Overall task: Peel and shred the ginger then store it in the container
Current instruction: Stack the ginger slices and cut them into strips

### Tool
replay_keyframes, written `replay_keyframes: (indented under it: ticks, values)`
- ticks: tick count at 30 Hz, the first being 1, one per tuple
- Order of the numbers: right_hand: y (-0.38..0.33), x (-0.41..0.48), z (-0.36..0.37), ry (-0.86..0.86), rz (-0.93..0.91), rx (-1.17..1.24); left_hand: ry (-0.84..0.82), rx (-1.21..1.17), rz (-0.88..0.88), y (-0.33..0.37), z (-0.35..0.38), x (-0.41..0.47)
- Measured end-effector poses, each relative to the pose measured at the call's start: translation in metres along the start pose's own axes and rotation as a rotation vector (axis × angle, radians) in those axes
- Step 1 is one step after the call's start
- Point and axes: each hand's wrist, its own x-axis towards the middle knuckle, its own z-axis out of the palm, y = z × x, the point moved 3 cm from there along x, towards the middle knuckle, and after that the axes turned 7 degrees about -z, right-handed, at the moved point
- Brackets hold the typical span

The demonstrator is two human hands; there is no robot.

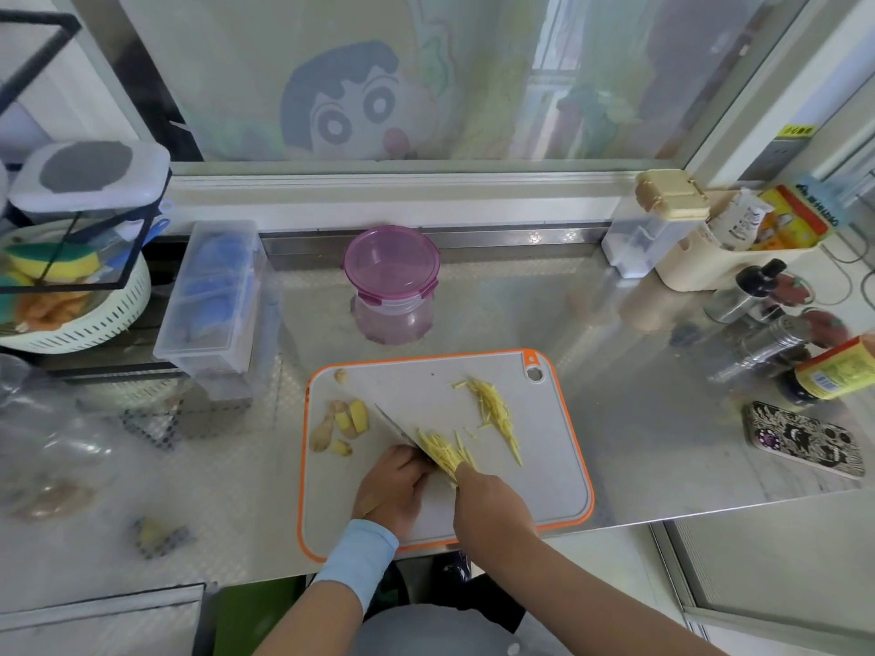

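Left hand [395, 485] is wrapped round the knife [395, 426] handle, blade lying low over the cutting board [473, 504] w/ a heap of ginger shreds [445, 454] on it. Right hand [492, 501] has fingers bunched against that heap; can't tell if it's pinching or just pushing. A second line of shreds [495, 409] lies further right, and unshredded slices [352, 419] sit at the board's left edge. We judge we're gathering shreds onto the blade. Keep blade flat, edge away from fingers, sweep w/ fingertips not palm. The container [392, 286] stands beyond the board, lid on, so we'd open it first.
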Motion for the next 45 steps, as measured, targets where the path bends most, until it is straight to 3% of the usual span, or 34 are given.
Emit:
replay_keyframes:
  ticks: [45]
  values:
    - [0.015, -0.004, 0.01, 0.006, 0.025, -0.047, 0.129, -0.035, 0.074, 0.0, 0.001, -0.004]
